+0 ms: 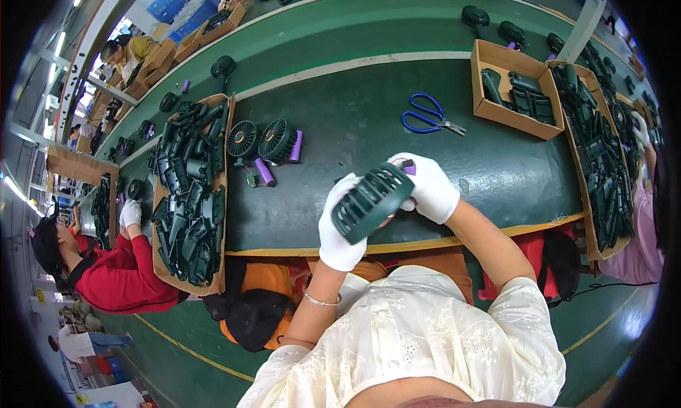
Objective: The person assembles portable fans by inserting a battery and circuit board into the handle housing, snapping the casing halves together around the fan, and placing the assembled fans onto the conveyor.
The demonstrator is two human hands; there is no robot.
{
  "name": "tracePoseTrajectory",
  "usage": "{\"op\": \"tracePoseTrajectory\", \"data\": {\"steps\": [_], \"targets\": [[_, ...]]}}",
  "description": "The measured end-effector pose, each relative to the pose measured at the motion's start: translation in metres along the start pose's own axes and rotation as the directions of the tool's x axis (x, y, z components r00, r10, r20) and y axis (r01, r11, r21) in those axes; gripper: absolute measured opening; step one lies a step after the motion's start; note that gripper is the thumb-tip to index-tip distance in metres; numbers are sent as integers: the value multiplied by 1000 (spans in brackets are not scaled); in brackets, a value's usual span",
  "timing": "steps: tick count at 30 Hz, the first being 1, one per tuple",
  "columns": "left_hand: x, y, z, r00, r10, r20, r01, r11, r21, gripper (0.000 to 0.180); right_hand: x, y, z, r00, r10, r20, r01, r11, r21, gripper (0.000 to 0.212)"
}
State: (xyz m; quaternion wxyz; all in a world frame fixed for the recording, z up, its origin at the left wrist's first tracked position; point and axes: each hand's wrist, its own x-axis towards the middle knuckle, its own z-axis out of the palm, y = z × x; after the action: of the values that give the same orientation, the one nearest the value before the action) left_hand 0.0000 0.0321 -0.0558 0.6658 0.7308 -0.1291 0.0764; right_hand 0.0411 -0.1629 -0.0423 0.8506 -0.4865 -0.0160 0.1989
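Near the table's front edge, my gloved left hand (pixel 338 232) is closed round the side of a dark green round fan head (pixel 372 202), its slotted rim turned up. My gloved right hand (pixel 431 189) is closed at the fan's right side, with a purple battery (pixel 408 168) showing among its fingers; the fingertips are partly hidden. Two more fan heads, one (pixel 243 139) beside another (pixel 277 139), lie on the left of the table. Beside them are a purple battery (pixel 264 172), another purple battery (pixel 296 146) and a small green circuit board (pixel 251 180).
Blue-handled scissors (pixel 424 117) lie beyond my hands. A carton (pixel 521 121) of green casings stands at the far right. Long boxes of casings flank the table, left (pixel 220 231) and right (pixel 592 227). A conveyor (pixel 340 32) carries fan parts behind. A person in red (pixel 120 280) works at left.
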Motion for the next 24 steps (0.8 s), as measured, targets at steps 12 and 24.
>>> {"op": "tracePoseTrajectory", "data": {"steps": [12, 24], "targets": [[-7, -14, 4, 974, -216, -70, 209, 973, -101, 31, -7, -20, 8, 978, -103, -181, 70, 981, -181, 22], [19, -45, -4, 974, -124, 190, 114, 991, 63, 39, -7, -4, 19, 996, 41, 79, -5, 913, -407, 22]]}}
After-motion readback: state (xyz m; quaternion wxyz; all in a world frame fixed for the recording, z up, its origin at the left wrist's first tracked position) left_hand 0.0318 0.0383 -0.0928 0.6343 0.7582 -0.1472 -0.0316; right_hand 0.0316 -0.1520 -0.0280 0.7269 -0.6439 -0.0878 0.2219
